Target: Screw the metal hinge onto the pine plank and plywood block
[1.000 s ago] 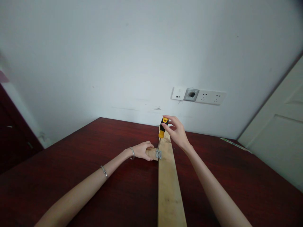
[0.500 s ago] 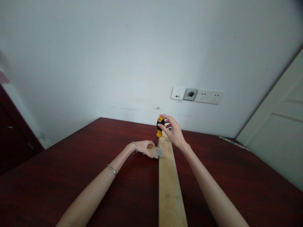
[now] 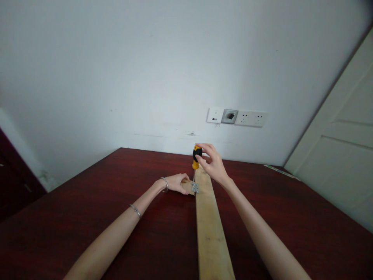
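My right hand [image 3: 213,162] grips the yellow and black handle of a screwdriver [image 3: 197,156] between thumb and fingers. The tool stands nearly upright, its shaft reaching down to a small metal hinge [image 3: 195,188]. That hinge lies across the seam between a long wooden plank [image 3: 212,229] and a short wooden piece [image 3: 188,187]. My left hand [image 3: 176,182] is closed around the short piece, thumb on the near side and fingers on the far side. Where exactly the screwdriver tip meets the hinge is too small to tell.
The plank lies lengthwise on a dark red wooden table [image 3: 140,241], running toward the wall [image 3: 157,77]. Sockets and switches [image 3: 251,118] are set in the wall. A thin, light-coloured strip [image 3: 281,172] lies by the table's far right edge, near a white panelled door [image 3: 344,136].
The camera view has shifted slightly. Both hands keep their holds, and the screwdriver stays over the hinge with only a slight change in the right fingers on its handle.
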### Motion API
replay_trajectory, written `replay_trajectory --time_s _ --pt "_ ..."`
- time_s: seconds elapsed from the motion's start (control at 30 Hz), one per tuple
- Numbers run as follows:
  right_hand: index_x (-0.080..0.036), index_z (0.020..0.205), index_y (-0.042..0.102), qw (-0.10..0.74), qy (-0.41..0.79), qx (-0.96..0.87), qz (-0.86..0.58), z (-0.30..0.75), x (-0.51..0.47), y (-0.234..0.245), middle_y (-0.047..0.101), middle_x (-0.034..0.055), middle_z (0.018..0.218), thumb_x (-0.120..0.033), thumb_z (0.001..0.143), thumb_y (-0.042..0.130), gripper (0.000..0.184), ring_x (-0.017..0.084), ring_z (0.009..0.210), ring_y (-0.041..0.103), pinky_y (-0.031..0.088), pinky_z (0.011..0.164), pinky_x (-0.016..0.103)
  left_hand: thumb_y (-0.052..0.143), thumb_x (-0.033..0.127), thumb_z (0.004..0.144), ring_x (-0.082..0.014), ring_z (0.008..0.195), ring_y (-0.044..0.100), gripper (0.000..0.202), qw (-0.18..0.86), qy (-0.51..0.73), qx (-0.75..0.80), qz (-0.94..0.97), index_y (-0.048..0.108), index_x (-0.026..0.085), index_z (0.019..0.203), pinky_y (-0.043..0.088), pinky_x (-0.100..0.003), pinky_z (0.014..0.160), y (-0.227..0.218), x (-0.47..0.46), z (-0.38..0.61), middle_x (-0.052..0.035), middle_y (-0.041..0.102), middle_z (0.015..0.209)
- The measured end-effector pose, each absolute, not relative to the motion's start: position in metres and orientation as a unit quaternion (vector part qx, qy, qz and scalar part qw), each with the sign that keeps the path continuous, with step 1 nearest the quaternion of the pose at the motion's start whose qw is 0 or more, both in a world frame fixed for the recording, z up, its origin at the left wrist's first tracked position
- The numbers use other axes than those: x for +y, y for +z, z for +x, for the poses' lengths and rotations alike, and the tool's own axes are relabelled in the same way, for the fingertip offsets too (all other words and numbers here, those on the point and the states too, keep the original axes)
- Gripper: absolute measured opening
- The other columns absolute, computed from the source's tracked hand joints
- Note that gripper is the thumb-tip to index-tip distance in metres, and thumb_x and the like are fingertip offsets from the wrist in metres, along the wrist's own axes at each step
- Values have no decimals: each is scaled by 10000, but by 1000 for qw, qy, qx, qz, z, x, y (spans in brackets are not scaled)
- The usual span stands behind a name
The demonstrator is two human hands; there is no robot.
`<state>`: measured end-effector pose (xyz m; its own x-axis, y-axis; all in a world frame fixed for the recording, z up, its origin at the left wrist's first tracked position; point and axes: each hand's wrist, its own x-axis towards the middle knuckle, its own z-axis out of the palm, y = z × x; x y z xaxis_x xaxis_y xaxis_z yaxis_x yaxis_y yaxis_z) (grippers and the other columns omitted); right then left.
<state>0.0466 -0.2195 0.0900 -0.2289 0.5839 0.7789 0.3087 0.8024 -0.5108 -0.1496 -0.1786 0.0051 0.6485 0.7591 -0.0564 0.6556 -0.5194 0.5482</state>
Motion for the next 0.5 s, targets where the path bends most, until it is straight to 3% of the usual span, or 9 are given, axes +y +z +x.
replay_trajectory --time_s 0.23,0.4,0.5 --pt "-304 1307 441 560 102 -768 -294 51 -213 82 541 79 1242 -307 844 555 476 204 1042 556 547 816 363 741 387 577 -219 884 557 633 247 102 409 872 488 152 1108 448 -299 749 -5 -177 -148 -64 533 991" --pt "-302 1201 510 578 115 -752 -294 49 -211 79 539 67 1171 -356 805 611 413 196 980 570 561 771 351 736 361 587 -203 914 536 590 252 128 392 875 472 167 1078 444 -299 785 -7 -179 -148 -45 495 1015" --pt "-295 1136 544 588 105 -748 -291 48 -212 79 522 57 1119 -350 791 631 361 192 985 571 544 832 367 736 339 585 -192 900 524 570 255 133 385 877 474 151 1055 444 -298 782 -5 -181 -148 -48 477 1019"
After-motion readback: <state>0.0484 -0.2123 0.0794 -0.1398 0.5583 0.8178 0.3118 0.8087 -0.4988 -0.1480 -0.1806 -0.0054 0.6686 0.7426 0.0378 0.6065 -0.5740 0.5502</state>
